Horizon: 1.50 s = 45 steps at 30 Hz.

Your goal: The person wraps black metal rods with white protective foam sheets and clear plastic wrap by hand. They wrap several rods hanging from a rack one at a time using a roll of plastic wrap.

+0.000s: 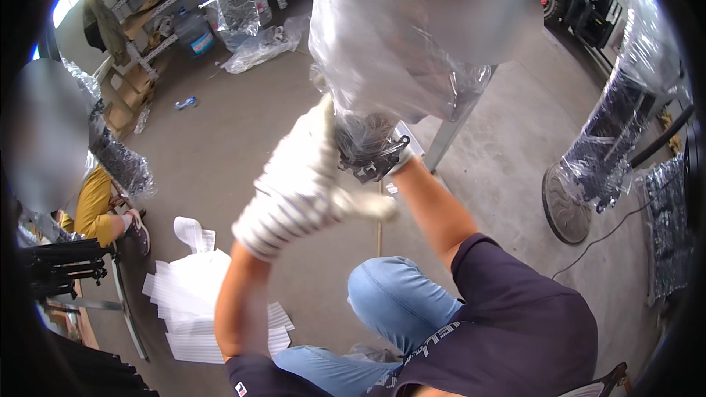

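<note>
A large object wrapped in clear plastic film [368, 44] stands upright in front of me. From its lower end shows a dark part with a toothed black edge [371, 165]. My left hand [294, 180], in a white knitted glove with grey stripes, reaches up along the left side of the wrapped object. Its fingers are stretched out and the thumb points away to the right; it seems to hold nothing. My right hand [403, 154] is at the lower end, mostly hidden behind the dark part, with only a bit of pale glove showing at the wrist.
White ribbed sheets [198, 301] lie on the floor at left. A person in yellow trousers [92, 202] sits beyond them. At right stands a film-wrapped post on a round dark base [566, 206], with a cable [596, 239] nearby. Shelving and a water jug [193, 33] are at the back.
</note>
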### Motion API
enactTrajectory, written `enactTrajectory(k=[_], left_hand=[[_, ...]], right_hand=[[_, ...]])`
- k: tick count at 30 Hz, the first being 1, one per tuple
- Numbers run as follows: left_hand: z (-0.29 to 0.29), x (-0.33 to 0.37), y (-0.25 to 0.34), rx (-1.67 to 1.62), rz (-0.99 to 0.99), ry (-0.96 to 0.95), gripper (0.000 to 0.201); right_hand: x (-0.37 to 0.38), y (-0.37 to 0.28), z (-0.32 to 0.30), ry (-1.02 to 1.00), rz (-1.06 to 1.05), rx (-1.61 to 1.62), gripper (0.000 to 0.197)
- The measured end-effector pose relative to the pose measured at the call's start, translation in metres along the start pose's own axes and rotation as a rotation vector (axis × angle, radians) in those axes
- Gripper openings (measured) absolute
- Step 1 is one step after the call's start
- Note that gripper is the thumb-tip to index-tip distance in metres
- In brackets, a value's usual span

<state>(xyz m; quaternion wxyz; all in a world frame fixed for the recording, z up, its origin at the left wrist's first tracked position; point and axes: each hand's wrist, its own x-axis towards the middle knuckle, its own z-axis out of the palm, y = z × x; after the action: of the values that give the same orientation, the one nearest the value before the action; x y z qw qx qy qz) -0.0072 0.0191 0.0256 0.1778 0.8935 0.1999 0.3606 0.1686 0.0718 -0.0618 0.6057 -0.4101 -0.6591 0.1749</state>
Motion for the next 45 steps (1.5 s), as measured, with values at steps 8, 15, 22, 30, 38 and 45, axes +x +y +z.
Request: enactTrajectory(k=[8, 15, 22, 30, 38, 45], left_hand=[[0.040, 0.003, -0.020, 0.154, -0.176, 0.230, 0.085], [-0.006, 0.038, -0.038, 0.510, 0.160, 0.146, 0.058], [0.048, -0.004, -0.060, -1.184, -0.477, 0.224, 0.062], [0.086, -0.040, -0.052, -1.297, -0.453, 0.512, 0.041], [0.112, -0.082, -0.029, -1.223, -0.443, 0.662, 0.047], [0.139, -0.130, 0.012, -1.130, -0.580, 0.647, 0.051]], right_hand=[[-0.050, 0.012, 0.058, -0.373, 0.384, 0.904, 0.037], [-0.050, 0.004, 0.035, -0.607, 0.308, 1.120, 0.031], [-0.074, -0.021, 0.010, -0.287, 0.405, 0.253, 0.029], [-0.091, -0.078, -0.023, 0.028, 0.145, 0.098, 0.044], [-0.032, -0.122, -0.003, -0.329, 0.281, 0.345, 0.053], [-0.038, -0.118, 0.000, -0.388, 0.498, 0.719, 0.072]])
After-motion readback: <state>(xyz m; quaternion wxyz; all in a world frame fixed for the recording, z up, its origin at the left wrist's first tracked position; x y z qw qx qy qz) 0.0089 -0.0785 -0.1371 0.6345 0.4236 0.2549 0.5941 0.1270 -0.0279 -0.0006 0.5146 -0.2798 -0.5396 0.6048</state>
